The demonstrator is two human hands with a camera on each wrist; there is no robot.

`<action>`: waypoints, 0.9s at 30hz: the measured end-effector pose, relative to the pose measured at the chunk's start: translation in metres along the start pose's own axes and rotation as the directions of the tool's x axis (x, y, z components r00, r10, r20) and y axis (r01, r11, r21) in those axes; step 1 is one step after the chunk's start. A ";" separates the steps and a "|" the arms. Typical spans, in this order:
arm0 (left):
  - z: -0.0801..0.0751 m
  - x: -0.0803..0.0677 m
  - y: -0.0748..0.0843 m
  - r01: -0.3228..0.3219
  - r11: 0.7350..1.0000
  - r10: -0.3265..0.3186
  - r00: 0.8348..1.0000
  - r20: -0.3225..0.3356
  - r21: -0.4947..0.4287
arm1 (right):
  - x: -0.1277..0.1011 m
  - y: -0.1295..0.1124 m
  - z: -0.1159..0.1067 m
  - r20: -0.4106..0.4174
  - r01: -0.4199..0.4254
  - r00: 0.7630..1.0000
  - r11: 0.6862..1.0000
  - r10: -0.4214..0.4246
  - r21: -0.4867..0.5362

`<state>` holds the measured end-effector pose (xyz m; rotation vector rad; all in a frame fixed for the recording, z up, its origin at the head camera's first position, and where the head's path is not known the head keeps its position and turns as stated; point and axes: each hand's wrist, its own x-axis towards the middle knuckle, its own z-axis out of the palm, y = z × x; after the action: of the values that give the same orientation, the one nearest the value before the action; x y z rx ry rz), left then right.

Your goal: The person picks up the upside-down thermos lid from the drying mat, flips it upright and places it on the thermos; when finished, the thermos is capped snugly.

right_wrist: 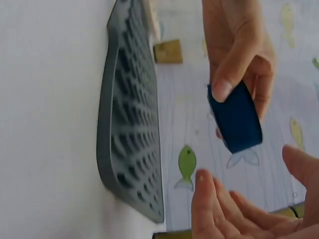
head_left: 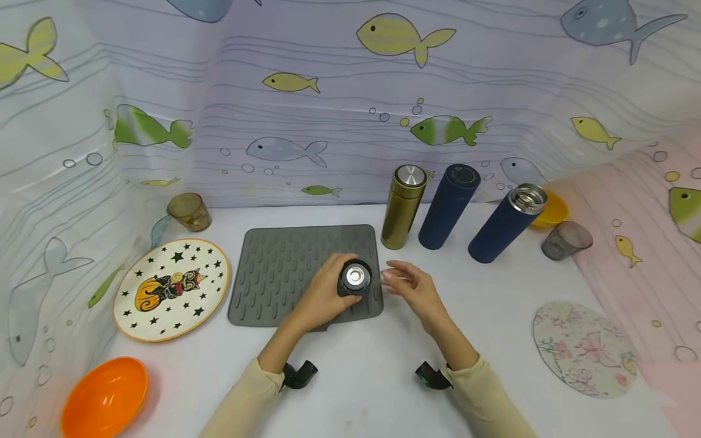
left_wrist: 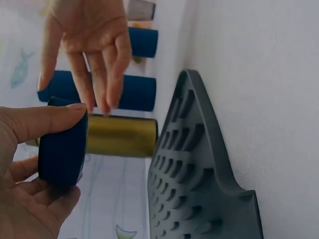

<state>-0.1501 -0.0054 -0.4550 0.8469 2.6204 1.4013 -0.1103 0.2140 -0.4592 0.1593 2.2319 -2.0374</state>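
My left hand point(head_left: 324, 289) grips a dark blue flask lid point(left_wrist: 64, 144) between thumb and fingers, above the grey drying mat point(head_left: 296, 277). In the head view the lid's silver inner side faces up. To the right of the lid, my right hand point(head_left: 416, 292) is held apart from it, fingers extended and holding nothing. Behind the hands stand a gold flask point(head_left: 400, 213) with a silver top and a dark blue flask point(head_left: 446, 210) with its lid on. Further right, a second dark blue flask point(head_left: 501, 231) has no lid and shows a bare steel mouth.
On the left are an owl-pattern plate point(head_left: 164, 267), an orange bowl point(head_left: 104, 401) and an amber cup point(head_left: 189, 212). To the right lie a floral round mat point(head_left: 586, 350), a grey cup point(head_left: 566, 240) and a yellow bowl point(head_left: 555, 210). A fish-print curtain point(head_left: 328, 109) surrounds the white table.
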 end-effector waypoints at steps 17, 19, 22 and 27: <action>-0.003 -0.029 0.016 -0.091 0.996 0.091 0.995 0.051 0.003 | -0.012 0.005 0.020 0.315 -0.161 0.947 0.945 0.067 0.283; -0.005 -0.030 0.015 -0.100 0.995 0.101 0.993 0.066 -0.011 | -0.013 0.005 0.020 0.292 -0.154 0.954 0.949 0.070 0.276; -0.011 -0.032 0.012 -0.086 0.995 0.091 0.992 0.088 -0.059 | -0.017 0.005 0.021 0.201 -0.119 0.977 0.970 0.076 0.210; -0.022 -0.034 0.010 0.005 0.985 0.011 0.995 0.096 -0.172 | -0.029 0.000 0.024 0.033 0.112 0.993 0.994 -0.112 0.006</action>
<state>-0.1234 -0.0347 -0.4413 0.8733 2.3868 1.5204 -0.0812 0.1900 -0.4573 0.0011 2.2652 -2.0835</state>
